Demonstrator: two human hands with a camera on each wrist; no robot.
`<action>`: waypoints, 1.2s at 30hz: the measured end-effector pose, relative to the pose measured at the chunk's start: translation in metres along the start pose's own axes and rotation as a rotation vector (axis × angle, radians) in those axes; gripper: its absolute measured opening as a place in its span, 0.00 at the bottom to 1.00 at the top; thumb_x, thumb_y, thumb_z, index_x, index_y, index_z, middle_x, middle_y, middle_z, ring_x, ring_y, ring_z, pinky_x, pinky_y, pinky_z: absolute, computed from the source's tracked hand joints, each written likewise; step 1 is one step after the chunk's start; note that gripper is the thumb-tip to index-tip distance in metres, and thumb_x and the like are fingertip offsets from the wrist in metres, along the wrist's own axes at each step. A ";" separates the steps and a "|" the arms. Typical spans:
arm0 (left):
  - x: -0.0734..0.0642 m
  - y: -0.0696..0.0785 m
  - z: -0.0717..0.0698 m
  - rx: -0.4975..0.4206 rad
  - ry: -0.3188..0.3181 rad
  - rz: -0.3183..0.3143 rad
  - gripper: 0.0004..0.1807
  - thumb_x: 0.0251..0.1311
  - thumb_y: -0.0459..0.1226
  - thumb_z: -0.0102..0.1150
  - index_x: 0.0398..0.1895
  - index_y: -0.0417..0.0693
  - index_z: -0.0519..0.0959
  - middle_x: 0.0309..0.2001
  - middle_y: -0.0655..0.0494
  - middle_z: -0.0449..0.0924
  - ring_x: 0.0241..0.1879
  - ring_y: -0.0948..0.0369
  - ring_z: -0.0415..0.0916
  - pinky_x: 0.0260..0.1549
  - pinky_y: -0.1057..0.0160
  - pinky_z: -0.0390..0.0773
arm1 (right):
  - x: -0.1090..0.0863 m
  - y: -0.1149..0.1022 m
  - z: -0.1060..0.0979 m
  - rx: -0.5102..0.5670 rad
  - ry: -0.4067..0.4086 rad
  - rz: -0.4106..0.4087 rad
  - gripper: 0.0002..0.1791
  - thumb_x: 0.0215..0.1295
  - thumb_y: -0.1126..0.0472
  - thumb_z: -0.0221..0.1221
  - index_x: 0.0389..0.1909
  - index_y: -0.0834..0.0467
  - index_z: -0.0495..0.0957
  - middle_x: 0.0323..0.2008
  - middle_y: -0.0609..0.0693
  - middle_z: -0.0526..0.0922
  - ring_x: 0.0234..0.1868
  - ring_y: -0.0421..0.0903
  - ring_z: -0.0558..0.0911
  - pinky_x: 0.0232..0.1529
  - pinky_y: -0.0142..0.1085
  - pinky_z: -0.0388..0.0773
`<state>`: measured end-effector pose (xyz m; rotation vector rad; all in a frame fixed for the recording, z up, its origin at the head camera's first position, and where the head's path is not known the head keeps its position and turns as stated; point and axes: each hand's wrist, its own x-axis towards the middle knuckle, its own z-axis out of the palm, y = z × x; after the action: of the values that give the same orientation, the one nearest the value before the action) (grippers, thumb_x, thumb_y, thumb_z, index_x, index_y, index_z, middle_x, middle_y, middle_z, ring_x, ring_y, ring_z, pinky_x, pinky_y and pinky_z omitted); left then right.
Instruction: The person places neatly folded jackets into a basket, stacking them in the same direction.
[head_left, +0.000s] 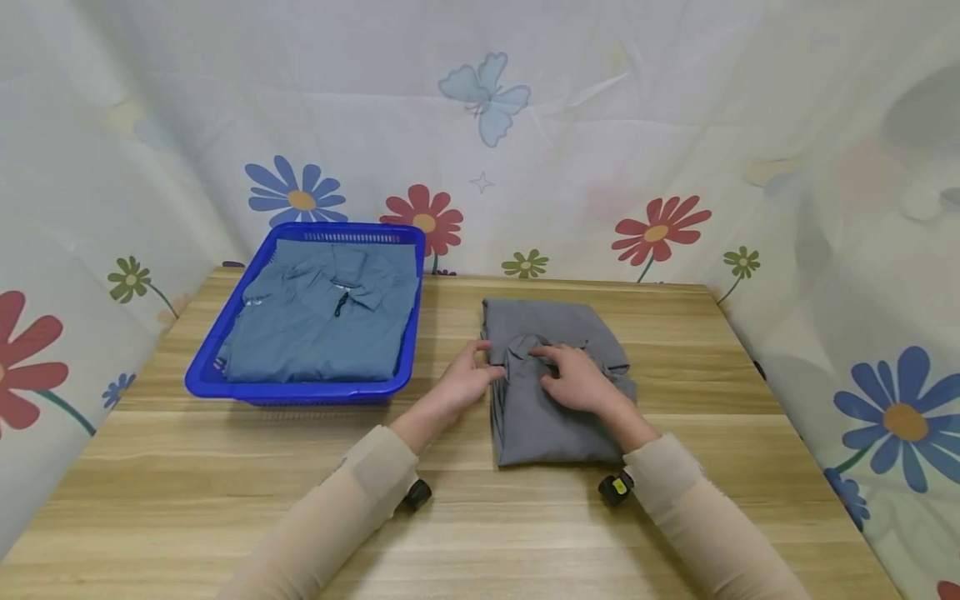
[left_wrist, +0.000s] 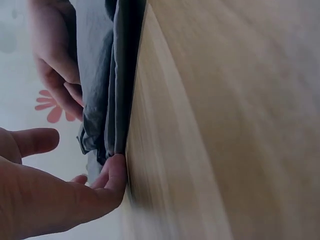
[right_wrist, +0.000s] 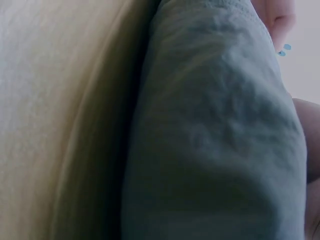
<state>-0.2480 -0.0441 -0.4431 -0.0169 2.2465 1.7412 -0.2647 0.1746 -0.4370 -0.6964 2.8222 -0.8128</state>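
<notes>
A folded grey shirt (head_left: 555, 429) lies on the wooden table, its collar bunched near the middle. My left hand (head_left: 467, 379) is at the shirt's left side; in the left wrist view, the fingertips (left_wrist: 117, 167) touch the stacked folded edge beside the tabletop, and the thumb stands apart from the cloth. Over the top of the shirt, my right hand (head_left: 579, 379) rests with index finger and thumb spread near the collar. The right wrist view is mostly filled by the shirt's side (right_wrist: 215, 130), which hides much of that hand.
To the left stands a blue plastic basket (head_left: 300, 390) holding a folded blue-grey garment (head_left: 315, 333) with a collar and a dark zip pull. A flowered cloth backdrop (head_left: 570, 167) hangs behind the table (head_left: 480, 542) and at its sides.
</notes>
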 end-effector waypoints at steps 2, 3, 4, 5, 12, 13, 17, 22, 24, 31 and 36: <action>0.002 0.000 0.000 -0.018 0.006 -0.001 0.34 0.70 0.36 0.60 0.77 0.43 0.61 0.56 0.39 0.78 0.51 0.51 0.76 0.48 0.55 0.75 | 0.000 -0.001 0.001 0.003 0.000 0.000 0.27 0.68 0.68 0.55 0.69 0.63 0.74 0.65 0.66 0.75 0.69 0.64 0.70 0.69 0.62 0.60; 0.002 0.000 0.000 -0.027 0.008 0.000 0.34 0.70 0.36 0.60 0.76 0.43 0.62 0.55 0.40 0.79 0.48 0.52 0.76 0.45 0.57 0.74 | 0.001 -0.001 0.002 0.002 0.001 -0.001 0.28 0.67 0.68 0.55 0.69 0.63 0.74 0.65 0.66 0.75 0.69 0.64 0.70 0.69 0.62 0.61; 0.003 0.000 0.000 -0.031 0.008 0.006 0.34 0.70 0.36 0.60 0.76 0.43 0.62 0.53 0.40 0.79 0.45 0.52 0.76 0.42 0.58 0.74 | 0.001 -0.001 0.002 0.000 0.003 -0.003 0.28 0.67 0.68 0.55 0.69 0.63 0.74 0.65 0.66 0.75 0.68 0.64 0.70 0.69 0.62 0.61; 0.003 0.001 0.000 -0.029 0.010 0.015 0.33 0.70 0.35 0.60 0.76 0.43 0.62 0.52 0.41 0.79 0.44 0.53 0.76 0.40 0.60 0.74 | 0.001 -0.002 0.003 -0.002 0.004 -0.007 0.28 0.67 0.68 0.55 0.69 0.63 0.74 0.65 0.66 0.75 0.68 0.64 0.70 0.68 0.62 0.61; 0.003 -0.001 0.001 -0.004 0.012 0.099 0.34 0.64 0.29 0.64 0.74 0.45 0.67 0.60 0.40 0.74 0.47 0.53 0.73 0.41 0.59 0.74 | 0.001 -0.004 0.006 0.011 -0.004 -0.022 0.28 0.68 0.67 0.56 0.70 0.63 0.73 0.66 0.65 0.75 0.69 0.63 0.70 0.68 0.60 0.63; 0.003 -0.002 0.001 -0.001 0.009 0.113 0.34 0.63 0.28 0.65 0.73 0.46 0.68 0.64 0.41 0.72 0.51 0.52 0.73 0.45 0.57 0.74 | 0.001 -0.003 0.007 0.019 -0.003 -0.026 0.27 0.69 0.67 0.56 0.70 0.64 0.72 0.66 0.64 0.75 0.69 0.63 0.70 0.68 0.59 0.64; 0.004 -0.003 -0.001 0.022 -0.013 0.152 0.32 0.60 0.27 0.68 0.69 0.47 0.74 0.72 0.45 0.67 0.67 0.49 0.64 0.62 0.49 0.67 | -0.001 -0.003 0.007 0.060 0.003 -0.030 0.28 0.73 0.64 0.57 0.72 0.62 0.70 0.68 0.62 0.74 0.69 0.60 0.72 0.66 0.56 0.69; 0.004 -0.003 -0.002 0.068 -0.038 0.166 0.28 0.61 0.26 0.68 0.65 0.46 0.78 0.73 0.45 0.66 0.75 0.47 0.55 0.71 0.44 0.57 | -0.007 -0.003 0.003 0.125 0.026 -0.028 0.27 0.75 0.63 0.56 0.73 0.60 0.69 0.67 0.62 0.75 0.66 0.59 0.75 0.63 0.56 0.72; 0.004 -0.003 -0.003 0.110 -0.039 0.162 0.26 0.62 0.27 0.68 0.64 0.46 0.79 0.73 0.45 0.67 0.75 0.47 0.56 0.71 0.44 0.58 | -0.010 -0.002 0.001 0.167 0.036 -0.021 0.26 0.76 0.64 0.56 0.73 0.61 0.69 0.66 0.62 0.76 0.65 0.59 0.76 0.62 0.56 0.73; 0.005 -0.002 -0.004 0.277 -0.047 0.169 0.27 0.61 0.29 0.69 0.65 0.49 0.80 0.72 0.43 0.68 0.74 0.46 0.58 0.71 0.46 0.60 | -0.020 0.011 -0.004 0.208 0.185 -0.049 0.19 0.73 0.69 0.57 0.63 0.65 0.78 0.58 0.61 0.82 0.60 0.59 0.80 0.58 0.55 0.76; 0.006 -0.001 -0.007 0.319 -0.054 0.180 0.28 0.61 0.30 0.70 0.65 0.51 0.79 0.72 0.44 0.68 0.74 0.47 0.58 0.71 0.46 0.58 | -0.026 0.022 -0.015 0.142 0.311 0.010 0.14 0.71 0.70 0.58 0.55 0.68 0.81 0.61 0.70 0.75 0.65 0.68 0.70 0.59 0.61 0.70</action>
<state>-0.2550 -0.0496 -0.4436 0.3056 2.5237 1.4217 -0.2538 0.2103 -0.4362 -0.5793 2.9898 -1.2015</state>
